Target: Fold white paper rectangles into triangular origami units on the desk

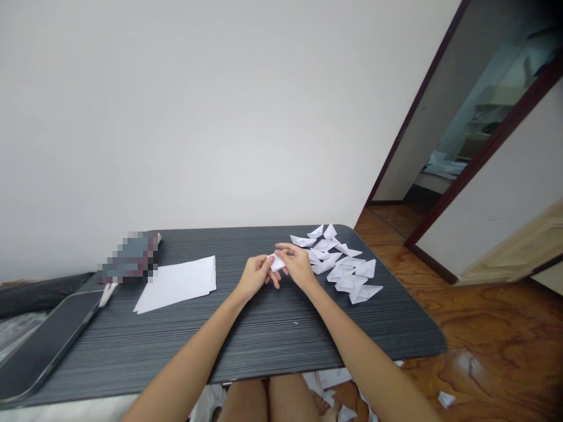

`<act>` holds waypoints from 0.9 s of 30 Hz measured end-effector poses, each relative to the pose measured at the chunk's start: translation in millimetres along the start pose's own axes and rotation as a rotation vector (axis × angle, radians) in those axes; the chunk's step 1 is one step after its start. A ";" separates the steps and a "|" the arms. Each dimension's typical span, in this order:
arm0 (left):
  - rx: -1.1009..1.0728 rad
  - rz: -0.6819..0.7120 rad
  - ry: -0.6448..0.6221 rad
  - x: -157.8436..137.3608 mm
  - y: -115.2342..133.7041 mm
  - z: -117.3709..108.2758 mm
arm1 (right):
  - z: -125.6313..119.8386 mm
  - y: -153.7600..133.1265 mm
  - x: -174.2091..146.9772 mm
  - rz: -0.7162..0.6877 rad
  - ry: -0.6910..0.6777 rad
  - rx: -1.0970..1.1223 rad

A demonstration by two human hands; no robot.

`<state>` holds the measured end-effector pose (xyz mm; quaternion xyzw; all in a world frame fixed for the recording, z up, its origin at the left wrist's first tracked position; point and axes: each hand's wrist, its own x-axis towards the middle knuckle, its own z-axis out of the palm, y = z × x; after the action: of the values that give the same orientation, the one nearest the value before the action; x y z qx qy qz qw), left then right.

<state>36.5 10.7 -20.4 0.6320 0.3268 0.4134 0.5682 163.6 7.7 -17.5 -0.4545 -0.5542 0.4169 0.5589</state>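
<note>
Above the middle of the dark table, a small folded piece of white paper (276,263) is pinched between my two hands. My left hand (256,274) grips its left side with thumb and fingers. On the other side my right hand (298,264) holds the right edge, its index finger stretched over the top. Fingers cover part of the paper, so its full shape is hidden. Just right of my right hand lie several folded white paper boats (347,269) in a loose cluster. A stack of flat white paper sheets (180,284) rests to the left of my hands.
The dark wood-grain table (264,346) stands against a white wall. At its left lie a black phone-like slab (53,343) and a blurred-out object (129,258). Paper scraps (446,400) are scattered on the wooden floor. A doorway opens at the right.
</note>
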 end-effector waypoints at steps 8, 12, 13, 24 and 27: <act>0.005 0.006 0.011 -1.2 1.9 -0.2 | -5.8 6.5 0.5 -0.010 0.004 -0.177; -0.030 0.026 -0.052 -1.8 6.6 -1.7 | -5.2 1.9 0.2 0.001 -0.023 -0.091; -0.030 0.033 -0.065 -2.0 7.6 -2.8 | -5.4 0.6 0.5 0.019 -0.072 -0.053; 0.553 0.315 0.220 -3.6 10.1 -12.2 | -11.1 1.6 -3.0 -0.361 -0.163 -0.481; 0.647 0.389 0.200 -3.8 12.8 -14.9 | -9.2 -0.5 -5.1 -0.424 -0.148 -0.521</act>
<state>20.7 12.2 -8.1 0.7853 0.3681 0.4485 0.2161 172.6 2.2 -18.0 -0.4253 -0.7632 0.1677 0.4567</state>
